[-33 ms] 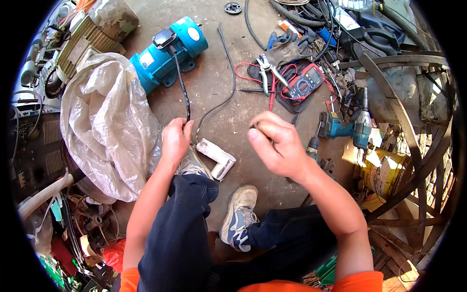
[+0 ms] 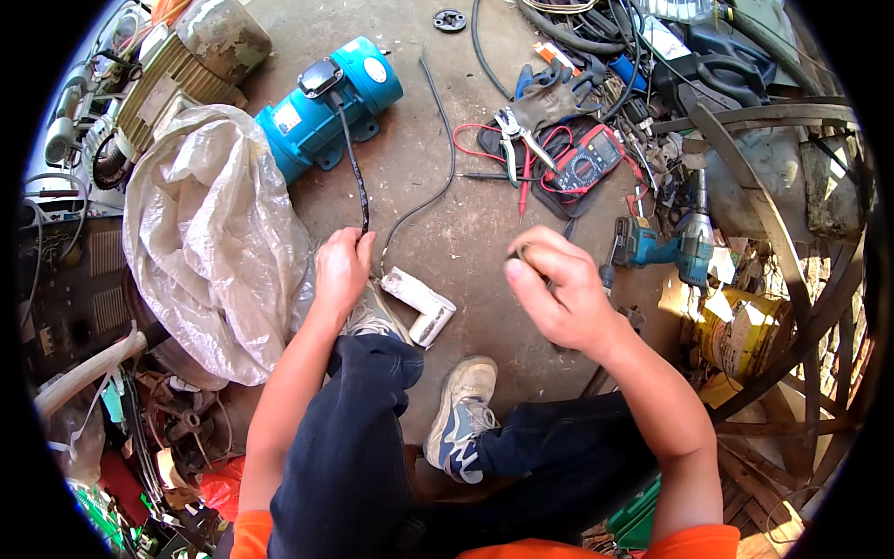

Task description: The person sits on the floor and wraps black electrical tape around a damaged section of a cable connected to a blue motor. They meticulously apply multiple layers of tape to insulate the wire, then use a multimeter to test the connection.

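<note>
My left hand [image 2: 343,270] is closed around the black cable [image 2: 355,170], which runs out of the junction box on the blue electric motor [image 2: 289,126]. The cable's end is hidden in that hand. Farther right and held apart from it, my right hand [image 2: 566,291] is closed, with thumb and forefinger pinched. A small dark thing [image 2: 518,252] shows at the fingertips, too little of it to name. Between my hands, near my left shoe, a dirty white L-shaped pipe piece [image 2: 419,303] lies on the floor beside a loose thin black cable [image 2: 436,191].
Crumpled plastic sheeting [image 2: 214,252] lies at left. Beyond my right hand are pliers [image 2: 515,140], a multimeter [image 2: 589,160] with red leads, and work gloves [image 2: 557,98]. A teal power tool [image 2: 661,244], bent metal strips [image 2: 759,200] and a yellow drum [image 2: 745,326] crowd the right.
My right hand has shifted to the right and slightly nearer to me, still pinched. My left hand keeps its hold on the cable. The whole view has shifted a little.
</note>
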The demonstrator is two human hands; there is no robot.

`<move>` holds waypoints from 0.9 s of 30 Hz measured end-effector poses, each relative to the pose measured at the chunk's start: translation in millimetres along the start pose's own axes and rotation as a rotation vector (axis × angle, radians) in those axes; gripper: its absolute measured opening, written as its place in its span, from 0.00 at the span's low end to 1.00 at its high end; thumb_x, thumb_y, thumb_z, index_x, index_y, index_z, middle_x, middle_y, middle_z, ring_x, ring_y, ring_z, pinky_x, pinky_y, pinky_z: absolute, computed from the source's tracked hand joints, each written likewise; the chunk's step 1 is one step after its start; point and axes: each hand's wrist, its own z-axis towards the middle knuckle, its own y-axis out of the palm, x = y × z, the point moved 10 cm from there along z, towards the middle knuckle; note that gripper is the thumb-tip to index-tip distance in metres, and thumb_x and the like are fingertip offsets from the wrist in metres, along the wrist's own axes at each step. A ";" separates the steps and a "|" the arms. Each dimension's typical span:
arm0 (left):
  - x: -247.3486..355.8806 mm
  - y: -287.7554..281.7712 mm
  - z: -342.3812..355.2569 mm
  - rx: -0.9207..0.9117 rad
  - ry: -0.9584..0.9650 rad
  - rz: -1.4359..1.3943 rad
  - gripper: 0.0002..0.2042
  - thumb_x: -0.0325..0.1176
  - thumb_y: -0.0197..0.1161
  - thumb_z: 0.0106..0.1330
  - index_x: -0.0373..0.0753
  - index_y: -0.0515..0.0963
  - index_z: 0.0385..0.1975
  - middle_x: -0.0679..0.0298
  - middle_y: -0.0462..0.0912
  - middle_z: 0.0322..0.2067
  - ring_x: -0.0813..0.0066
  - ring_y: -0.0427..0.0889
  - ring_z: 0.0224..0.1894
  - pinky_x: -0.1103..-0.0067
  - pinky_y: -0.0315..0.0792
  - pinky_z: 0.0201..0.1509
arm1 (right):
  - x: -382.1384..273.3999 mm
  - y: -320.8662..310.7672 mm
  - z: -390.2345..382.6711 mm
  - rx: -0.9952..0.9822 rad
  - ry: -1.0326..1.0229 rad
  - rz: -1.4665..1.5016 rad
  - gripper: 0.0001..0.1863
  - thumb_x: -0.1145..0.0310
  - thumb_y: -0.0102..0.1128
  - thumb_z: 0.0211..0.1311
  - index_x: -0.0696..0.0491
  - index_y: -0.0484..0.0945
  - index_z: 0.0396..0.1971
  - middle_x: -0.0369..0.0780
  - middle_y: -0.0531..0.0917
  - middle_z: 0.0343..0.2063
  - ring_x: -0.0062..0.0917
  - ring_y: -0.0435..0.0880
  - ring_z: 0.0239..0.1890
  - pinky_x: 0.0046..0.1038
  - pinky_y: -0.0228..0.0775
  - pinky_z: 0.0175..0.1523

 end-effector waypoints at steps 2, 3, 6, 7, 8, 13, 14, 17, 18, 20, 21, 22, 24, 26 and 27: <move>-2.1 3.7 -1.2 0.030 0.032 0.086 0.11 0.34 0.60 0.64 0.29 0.77 0.30 0.43 0.79 0.29 0.43 0.78 0.35 0.61 0.71 0.40 | -5.3 -27.0 -36.1 -0.031 0.055 -0.032 0.09 0.75 0.59 0.59 0.62 0.71 0.22 0.46 0.76 0.28 0.34 0.76 0.26 0.30 0.69 0.33; -7.5 8.9 -1.2 0.001 0.018 0.133 0.10 0.33 0.59 0.64 0.30 0.77 0.30 0.42 0.79 0.30 0.42 0.78 0.35 0.59 0.71 0.41 | -8.6 -35.5 -56.5 -0.089 0.071 -0.099 0.09 0.75 0.59 0.58 0.62 0.71 0.22 0.46 0.76 0.29 0.33 0.76 0.26 0.28 0.69 0.33; -3.2 13.9 6.8 -0.083 -0.003 0.161 0.14 0.36 0.61 0.62 0.28 0.76 0.26 0.41 0.78 0.24 0.41 0.79 0.31 0.59 0.72 0.36 | -10.4 -59.4 -105.8 -0.002 0.126 -0.165 0.10 0.75 0.61 0.56 0.61 0.71 0.20 0.46 0.77 0.30 0.34 0.77 0.27 0.28 0.69 0.33; -2.9 17.5 10.6 -0.130 -0.030 0.155 0.14 0.36 0.61 0.62 0.28 0.76 0.26 0.41 0.78 0.24 0.41 0.79 0.31 0.60 0.72 0.36 | -4.9 -66.2 -121.1 0.040 0.156 -0.175 0.10 0.75 0.61 0.56 0.61 0.71 0.19 0.46 0.77 0.30 0.35 0.77 0.27 0.28 0.69 0.33; -3.0 19.7 13.7 -0.174 -0.059 0.151 0.15 0.37 0.61 0.62 0.28 0.76 0.25 0.42 0.78 0.23 0.42 0.79 0.31 0.60 0.72 0.36 | 2.4 -71.3 -131.3 0.083 0.184 -0.182 0.10 0.75 0.61 0.55 0.61 0.71 0.19 0.46 0.78 0.30 0.35 0.77 0.27 0.28 0.69 0.33; -39.7 39.7 24.5 -0.407 -0.304 -0.027 0.18 0.38 0.62 0.60 0.28 0.76 0.40 0.45 0.83 0.30 0.48 0.83 0.36 0.64 0.75 0.43 | 48.7 -87.8 -140.1 0.163 0.360 -0.060 0.10 0.75 0.59 0.56 0.63 0.71 0.19 0.46 0.81 0.30 0.36 0.79 0.30 0.29 0.71 0.37; -42.7 36.4 22.2 -0.412 -0.235 0.075 0.23 0.38 0.63 0.59 0.25 0.70 0.47 0.42 0.82 0.32 0.46 0.83 0.39 0.63 0.74 0.45 | 54.3 -88.1 -142.2 0.157 0.389 -0.048 0.12 0.73 0.59 0.56 0.63 0.71 0.18 0.46 0.82 0.32 0.38 0.80 0.31 0.30 0.72 0.38; -24.0 26.7 14.0 -0.537 -0.131 0.353 0.50 0.38 0.66 0.56 0.24 0.36 0.67 0.31 0.77 0.40 0.40 0.79 0.46 0.63 0.73 0.52 | 68.0 -85.8 -151.9 0.095 0.406 -0.143 0.14 0.69 0.60 0.54 0.63 0.72 0.15 0.47 0.82 0.34 0.42 0.80 0.33 0.35 0.72 0.42; -2.9 -8.9 18.1 -0.274 0.119 0.404 0.39 0.41 0.65 0.59 0.24 0.54 0.64 0.32 0.78 0.42 0.43 0.79 0.47 0.63 0.73 0.51 | 70.5 -83.5 -150.3 0.088 0.372 -0.145 0.15 0.68 0.59 0.54 0.63 0.73 0.16 0.49 0.82 0.35 0.42 0.80 0.35 0.36 0.72 0.41; 47.4 -35.4 38.7 -0.451 0.182 0.512 0.25 0.40 0.61 0.63 0.28 0.70 0.55 0.38 0.81 0.38 0.50 0.83 0.41 0.66 0.75 0.47 | 82.6 -88.0 -153.6 0.041 0.514 -0.231 0.17 0.64 0.60 0.56 0.63 0.75 0.17 0.50 0.82 0.30 0.42 0.81 0.32 0.36 0.72 0.39; 77.1 -71.6 48.6 -0.472 0.013 0.389 0.19 0.39 0.59 0.65 0.30 0.74 0.49 0.43 0.82 0.35 0.55 0.84 0.36 0.67 0.75 0.44 | 84.5 -87.5 -150.6 0.021 0.580 -0.206 0.18 0.62 0.61 0.56 0.62 0.75 0.18 0.51 0.82 0.28 0.43 0.81 0.31 0.37 0.72 0.38; 106.0 -102.9 50.5 -0.492 -0.152 0.255 0.15 0.37 0.56 0.67 0.31 0.78 0.44 0.47 0.84 0.31 0.60 0.85 0.32 0.69 0.76 0.41 | 85.9 -87.5 -147.2 -0.001 0.649 -0.186 0.18 0.60 0.61 0.56 0.62 0.76 0.19 0.51 0.81 0.26 0.43 0.81 0.29 0.37 0.72 0.37; 175.4 -151.0 56.6 -0.418 -0.061 0.165 0.16 0.32 0.55 0.67 0.34 0.74 0.53 0.54 0.83 0.25 0.65 0.84 0.26 0.71 0.76 0.37 | 80.4 -97.0 -145.3 0.042 0.693 -0.158 0.20 0.57 0.62 0.56 0.61 0.77 0.20 0.50 0.81 0.22 0.43 0.81 0.28 0.38 0.72 0.36; 261.5 -156.6 43.2 -0.485 0.116 -0.006 0.23 0.23 0.54 0.65 0.37 0.66 0.62 0.58 0.82 0.28 0.65 0.83 0.28 0.72 0.75 0.38 | 83.8 -120.3 -163.6 0.184 0.671 -0.161 0.21 0.54 0.62 0.56 0.61 0.78 0.22 0.50 0.80 0.20 0.44 0.81 0.26 0.39 0.72 0.35; 320.1 -154.8 24.0 -0.510 0.295 0.062 0.27 0.22 0.56 0.62 0.38 0.63 0.64 0.57 0.82 0.31 0.64 0.83 0.32 0.71 0.75 0.40 | 86.3 -135.3 -179.3 0.240 0.636 -0.166 0.21 0.53 0.63 0.55 0.60 0.78 0.23 0.51 0.81 0.21 0.44 0.82 0.29 0.39 0.72 0.35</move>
